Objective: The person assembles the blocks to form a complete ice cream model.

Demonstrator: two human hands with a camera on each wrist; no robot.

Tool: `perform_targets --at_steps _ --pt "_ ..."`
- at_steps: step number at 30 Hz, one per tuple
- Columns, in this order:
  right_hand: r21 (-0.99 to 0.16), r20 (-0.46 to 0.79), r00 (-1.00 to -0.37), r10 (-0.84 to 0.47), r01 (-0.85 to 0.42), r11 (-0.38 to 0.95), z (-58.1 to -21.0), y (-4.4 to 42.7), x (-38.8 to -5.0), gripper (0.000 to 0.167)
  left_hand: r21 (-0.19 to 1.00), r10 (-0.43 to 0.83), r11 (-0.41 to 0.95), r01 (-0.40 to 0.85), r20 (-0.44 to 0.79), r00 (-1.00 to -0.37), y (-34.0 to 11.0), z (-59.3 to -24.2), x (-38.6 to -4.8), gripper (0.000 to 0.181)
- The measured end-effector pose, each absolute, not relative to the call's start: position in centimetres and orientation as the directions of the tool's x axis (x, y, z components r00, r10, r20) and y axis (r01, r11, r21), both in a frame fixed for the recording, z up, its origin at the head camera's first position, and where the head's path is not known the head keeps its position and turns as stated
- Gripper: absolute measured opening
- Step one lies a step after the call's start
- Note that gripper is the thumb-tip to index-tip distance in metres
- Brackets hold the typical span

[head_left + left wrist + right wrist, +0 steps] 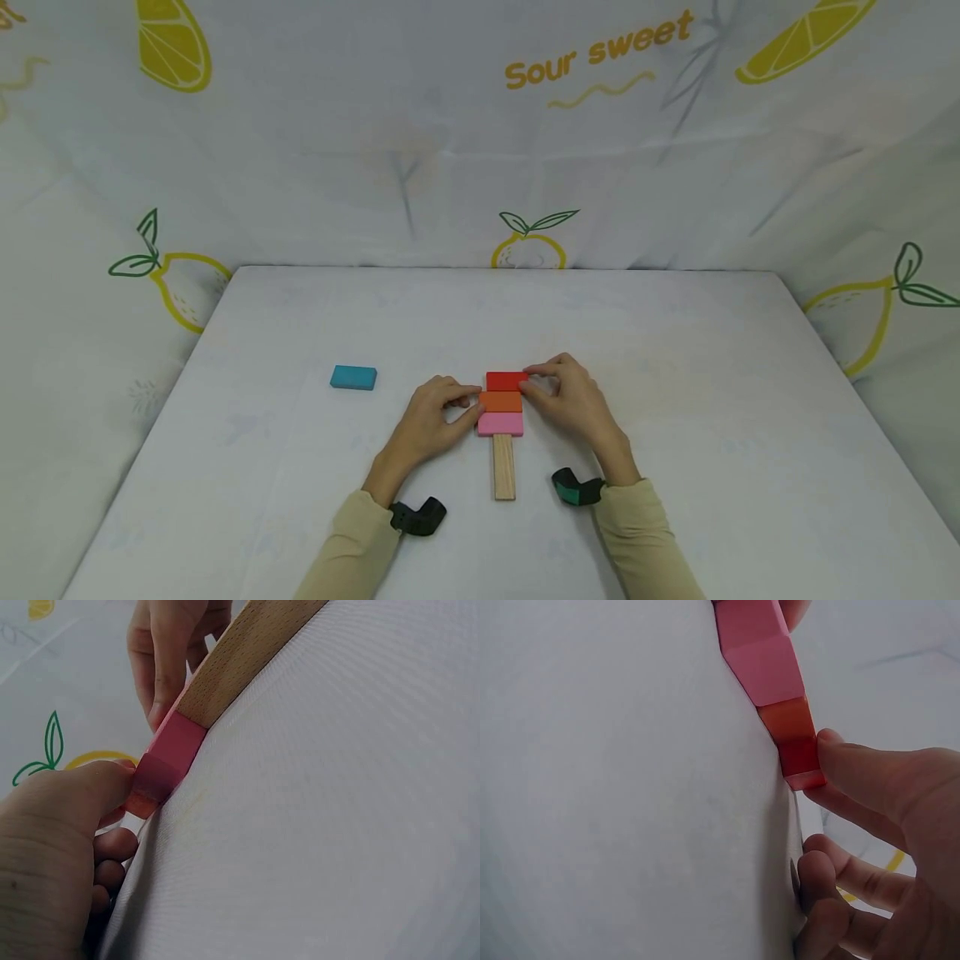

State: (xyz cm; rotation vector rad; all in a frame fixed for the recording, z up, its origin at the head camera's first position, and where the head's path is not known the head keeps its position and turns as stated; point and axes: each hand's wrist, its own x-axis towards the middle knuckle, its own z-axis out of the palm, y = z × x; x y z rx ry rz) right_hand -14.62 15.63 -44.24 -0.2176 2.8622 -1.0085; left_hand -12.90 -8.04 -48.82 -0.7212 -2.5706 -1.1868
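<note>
A red block (504,381), an orange block (500,402) and a pink block (500,423) lie against one another in a column on the table. The red one sits slightly right of the other two. Below the pink block, a bare wooden block (504,468) points lengthwise toward the person. My right hand (576,404) pinches the red block's right end between thumb and forefinger. At the orange block's left end, my left hand (433,421) grips with thumb and forefinger. The right wrist view shows the red block (801,757) beside the thumb, other fingers curled below.
A blue block (353,377) lies apart on the left of the white table (675,333). Behind the table hangs a white cloth (337,192) printed with lemons. Black wrist devices (420,517) sit near both sleeves.
</note>
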Motion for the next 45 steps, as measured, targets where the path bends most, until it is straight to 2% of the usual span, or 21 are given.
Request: perform_targets --at_steps 25,45 --pt "-0.629 -0.024 -0.980 -0.199 -0.140 0.765 -44.63 15.24 -14.61 0.039 0.681 0.330 0.540 0.495 0.370 -0.868 -8.17 -48.88 -12.89 0.025" --pt "-0.632 -0.050 -0.982 -0.184 -0.111 0.767 -44.83 15.27 -14.63 0.041 0.684 0.331 0.536 0.496 0.370 -0.868 -8.17 -48.82 -12.77 0.025"
